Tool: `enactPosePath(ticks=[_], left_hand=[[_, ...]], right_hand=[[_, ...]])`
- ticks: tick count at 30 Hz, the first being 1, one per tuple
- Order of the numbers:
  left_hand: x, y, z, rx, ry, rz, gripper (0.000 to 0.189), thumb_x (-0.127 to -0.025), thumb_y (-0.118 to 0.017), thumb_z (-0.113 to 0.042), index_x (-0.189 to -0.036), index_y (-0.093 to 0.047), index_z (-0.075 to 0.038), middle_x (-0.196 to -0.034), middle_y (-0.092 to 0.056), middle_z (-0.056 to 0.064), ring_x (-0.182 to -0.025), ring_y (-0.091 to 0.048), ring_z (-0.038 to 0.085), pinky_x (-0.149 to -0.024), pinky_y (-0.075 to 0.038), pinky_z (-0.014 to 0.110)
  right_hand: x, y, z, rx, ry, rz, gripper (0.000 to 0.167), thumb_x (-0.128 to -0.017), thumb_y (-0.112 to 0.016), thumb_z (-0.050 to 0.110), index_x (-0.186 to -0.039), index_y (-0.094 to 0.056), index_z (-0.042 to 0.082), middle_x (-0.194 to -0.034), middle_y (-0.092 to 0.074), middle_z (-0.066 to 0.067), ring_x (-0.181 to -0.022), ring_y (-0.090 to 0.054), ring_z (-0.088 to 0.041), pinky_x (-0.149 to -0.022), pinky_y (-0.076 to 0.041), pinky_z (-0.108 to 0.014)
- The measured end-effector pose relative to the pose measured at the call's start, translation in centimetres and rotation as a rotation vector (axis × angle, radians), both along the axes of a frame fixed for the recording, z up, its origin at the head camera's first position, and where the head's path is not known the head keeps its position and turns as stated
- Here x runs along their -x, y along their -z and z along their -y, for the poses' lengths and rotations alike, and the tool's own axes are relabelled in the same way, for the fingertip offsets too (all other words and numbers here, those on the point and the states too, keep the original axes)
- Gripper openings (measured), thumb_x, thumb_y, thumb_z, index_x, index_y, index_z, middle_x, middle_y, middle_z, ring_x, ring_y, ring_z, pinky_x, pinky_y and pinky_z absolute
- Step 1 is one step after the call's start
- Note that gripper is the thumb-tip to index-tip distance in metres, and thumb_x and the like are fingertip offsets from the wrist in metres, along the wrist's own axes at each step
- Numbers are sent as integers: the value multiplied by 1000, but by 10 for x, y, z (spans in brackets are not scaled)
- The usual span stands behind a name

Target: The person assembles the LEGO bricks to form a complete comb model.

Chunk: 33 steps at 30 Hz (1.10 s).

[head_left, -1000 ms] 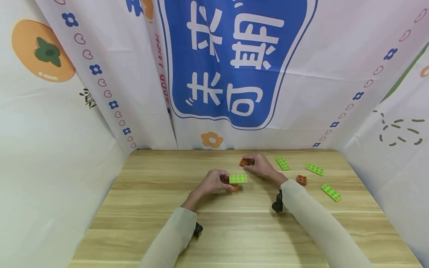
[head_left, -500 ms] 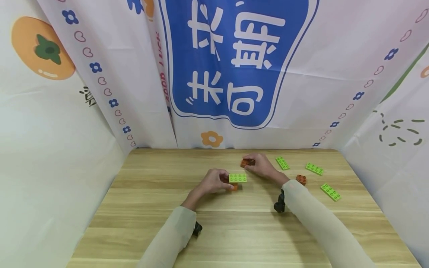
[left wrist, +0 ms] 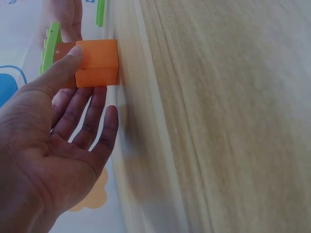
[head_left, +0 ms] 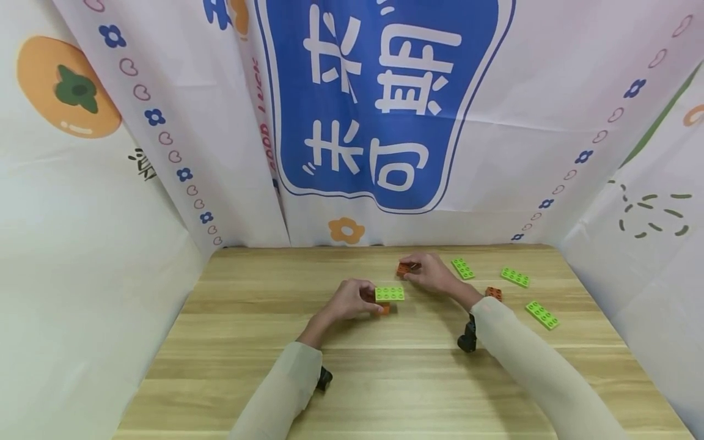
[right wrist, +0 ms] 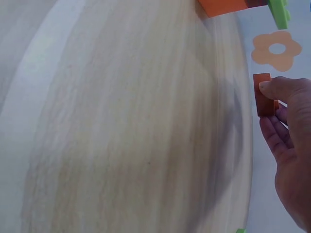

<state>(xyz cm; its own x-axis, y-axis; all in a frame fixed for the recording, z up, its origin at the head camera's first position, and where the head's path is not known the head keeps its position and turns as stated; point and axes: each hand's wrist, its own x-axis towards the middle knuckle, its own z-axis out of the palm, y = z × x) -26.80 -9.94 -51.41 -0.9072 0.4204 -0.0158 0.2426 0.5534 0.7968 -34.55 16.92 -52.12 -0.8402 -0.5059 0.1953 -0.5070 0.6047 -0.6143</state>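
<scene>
My left hand (head_left: pixel 349 299) grips a small brick stack in the middle of the table. An orange block (left wrist: pixel 97 63) forms its bottom, a brown brick (left wrist: pixel 64 51) sits above that, and a flat light-green brick (head_left: pixel 390 294) tops it. The thumb lies along the stack's near side; the other fingers are behind it, partly hidden. Farther back and slightly right, my right hand (head_left: pixel 434 273) pinches a brown two-by-two brick (right wrist: pixel 264 94) between thumb and fingers. In the right wrist view that brick shows against the pale backdrop, apart from the stack.
Three flat light-green bricks, one at the back (head_left: pixel 462 269), one at far right (head_left: pixel 515 277) and one nearer (head_left: pixel 542 315), lie on the wooden table (head_left: pixel 247 391). Among them is another brown brick (head_left: pixel 494 294), partly covered by the right sleeve. Printed cloth (head_left: pixel 495 183) hangs behind the table.
My right wrist and forearm have swung a little to the right, with the brown brick still pinched and shifted slightly right. The left hand and its stack stay nearly still.
</scene>
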Motion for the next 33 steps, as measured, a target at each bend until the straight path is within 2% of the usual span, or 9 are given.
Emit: enactPosePath(ticks=[7,14,21,33], left_hand=[[0,1,0,-6,-8,4,26,-84,-92,-16,-102,-75,-6,-95,-75,0,-84,-65,9,-77,-56,26],[-2,-1,-1,-1,-2,-6,27,-84,-92,-16,-102,-75,-6,-95,-76,1,-84,-67,9,-78,-57,26],[-1,0,-1,-10,-1,-7,26,-85,-92,-16,-103,-76,-5,-96,-76,1,-83,-66,8,-77,-57,25],[-2,0,0,-17,5,-4,25,-85,-92,-16,-102,-77,-6,-95,-76,1,-82,-67,8,-77,-57,26]], right_hand=[[-7,-8,-1,-3,-21,-17,41,-92,-82,7,-131,-72,-1,-120,-76,-17,-106,-74,-28,-93,-61,-42],[-13,-20,-4,0,-50,-94,39,-91,-83,11,-127,-74,0,-117,-78,-15,-106,-74,-29,-94,-60,-50],[-20,-31,-4,-14,-64,-145,37,-92,-83,12,-126,-75,1,-115,-78,-13,-103,-74,-28,-91,-61,-47],[-30,-41,-2,28,-113,-209,35,-91,-84,10,-125,-76,3,-112,-79,-11,-101,-76,-26,-88,-62,-45]])
